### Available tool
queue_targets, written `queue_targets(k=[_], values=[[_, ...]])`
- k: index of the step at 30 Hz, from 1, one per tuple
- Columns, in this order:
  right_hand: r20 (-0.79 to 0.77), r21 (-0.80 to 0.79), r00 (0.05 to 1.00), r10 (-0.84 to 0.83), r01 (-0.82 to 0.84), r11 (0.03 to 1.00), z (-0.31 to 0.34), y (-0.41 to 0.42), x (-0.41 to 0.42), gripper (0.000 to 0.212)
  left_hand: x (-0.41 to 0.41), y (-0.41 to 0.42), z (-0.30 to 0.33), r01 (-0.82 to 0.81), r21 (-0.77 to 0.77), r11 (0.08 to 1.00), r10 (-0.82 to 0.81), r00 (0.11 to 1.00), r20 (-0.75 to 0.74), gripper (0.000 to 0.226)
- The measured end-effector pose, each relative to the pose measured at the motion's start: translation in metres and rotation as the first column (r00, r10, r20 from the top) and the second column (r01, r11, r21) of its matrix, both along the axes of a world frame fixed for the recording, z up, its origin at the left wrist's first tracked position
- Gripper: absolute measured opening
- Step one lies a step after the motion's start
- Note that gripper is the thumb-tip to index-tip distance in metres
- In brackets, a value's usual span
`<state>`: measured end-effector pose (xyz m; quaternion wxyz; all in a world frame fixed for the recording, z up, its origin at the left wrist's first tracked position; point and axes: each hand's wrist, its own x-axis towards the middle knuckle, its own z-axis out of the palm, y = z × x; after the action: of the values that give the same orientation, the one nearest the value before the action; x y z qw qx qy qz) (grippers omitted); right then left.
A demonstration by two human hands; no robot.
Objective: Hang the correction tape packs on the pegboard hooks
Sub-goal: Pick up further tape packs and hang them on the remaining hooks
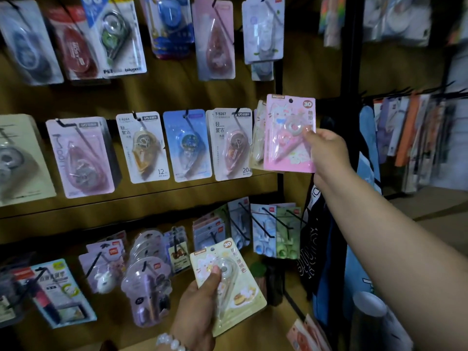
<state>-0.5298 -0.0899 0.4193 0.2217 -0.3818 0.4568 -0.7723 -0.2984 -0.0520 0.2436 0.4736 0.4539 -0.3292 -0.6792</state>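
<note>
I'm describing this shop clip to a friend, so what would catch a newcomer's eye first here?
First, the bright pink cartoon-printed correction tape pack, held up by the right hand at the right end of the middle row of hooks. Next, the pale yellow cartoon-printed correction tape pack, gripped low in the left hand before the bottom row. Behind both, the brown pegboard carries rows of hanging blister packs.

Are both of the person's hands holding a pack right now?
Yes: the right hand holds a pink pack up at the middle row, and the left hand holds a cream pack lower down.
</note>
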Motion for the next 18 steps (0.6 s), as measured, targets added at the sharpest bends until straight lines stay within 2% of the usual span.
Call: queue_targets(k=[8, 11, 15, 18], values=[[0.019, 0.068, 1.000, 0.000, -0.002, 0.998, 0.004, -0.023, -0.001, 0.011, 0.000, 0.002, 0.001, -0.012, 0.007, 1.000, 0.012, 1.000, 0.018, 0.029], [-0.003, 0.093, 0.999, -0.044, 0.044, 0.995, 0.002, -0.030, -0.003, 0.012, 0.001, 0.003, 0.001, 0.009, -0.003, 1.000, -0.009, 1.000, 0.003, 0.027], [-0.099, 0.152, 0.983, -0.156, 0.169, 0.974, 0.006, -0.045, -0.008, 0.025, 0.001, 0.004, 0.000, 0.041, -0.006, 0.999, -0.041, 0.999, -0.018, 0.028], [-0.236, 0.202, 0.944, -0.229, 0.279, 0.939, 0.007, -0.057, -0.013, 0.029, 0.001, 0.003, -0.001, 0.042, -0.009, 0.999, -0.042, 0.999, -0.021, 0.031]])
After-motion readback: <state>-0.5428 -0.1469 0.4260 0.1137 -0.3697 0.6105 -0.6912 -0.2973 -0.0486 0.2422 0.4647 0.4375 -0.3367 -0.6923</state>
